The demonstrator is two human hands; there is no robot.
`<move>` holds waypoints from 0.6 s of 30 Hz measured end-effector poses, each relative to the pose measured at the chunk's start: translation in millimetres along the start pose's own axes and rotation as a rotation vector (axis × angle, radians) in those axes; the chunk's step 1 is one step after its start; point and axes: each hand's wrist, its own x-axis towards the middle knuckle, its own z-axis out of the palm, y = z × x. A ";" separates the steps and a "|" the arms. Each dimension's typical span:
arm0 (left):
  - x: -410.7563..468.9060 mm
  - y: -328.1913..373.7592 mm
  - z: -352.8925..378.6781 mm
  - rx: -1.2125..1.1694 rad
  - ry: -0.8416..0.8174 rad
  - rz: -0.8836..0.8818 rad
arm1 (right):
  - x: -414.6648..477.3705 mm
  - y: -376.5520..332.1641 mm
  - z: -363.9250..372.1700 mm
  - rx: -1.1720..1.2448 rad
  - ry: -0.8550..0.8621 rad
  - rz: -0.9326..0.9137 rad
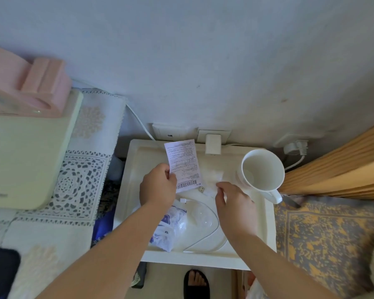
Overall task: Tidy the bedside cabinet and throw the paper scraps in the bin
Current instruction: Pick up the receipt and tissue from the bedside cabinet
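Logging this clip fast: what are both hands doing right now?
Left hand: closed on the printed paper slip, lifted off the cabinet top.
Right hand: fingertips on a white crumpled scrap; grip cannot be told.

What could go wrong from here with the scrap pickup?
1. The right hand reaches for white tissue close beside the mug; it could knock it over.
2. The cable loops under that arm and might snag.
3. The left hand pinches the receipt by one edge; it may slip.
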 end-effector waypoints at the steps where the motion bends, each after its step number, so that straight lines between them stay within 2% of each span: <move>1: -3.2 0.9 -5.9 0.002 0.006 0.007 | -4.7 -3.9 -4.1 0.000 0.008 -0.007; 8: -42.3 9.5 -63.9 -0.096 0.045 0.098 | -48.5 -39.1 -53.6 -0.042 0.126 -0.051; 14: -101.4 20.4 -143.2 -0.150 0.131 0.236 | -103.3 -84.4 -117.2 -0.040 0.263 -0.085; 18: -147.3 22.8 -201.1 -0.216 0.161 0.316 | -140.8 -118.5 -164.1 0.011 0.279 -0.115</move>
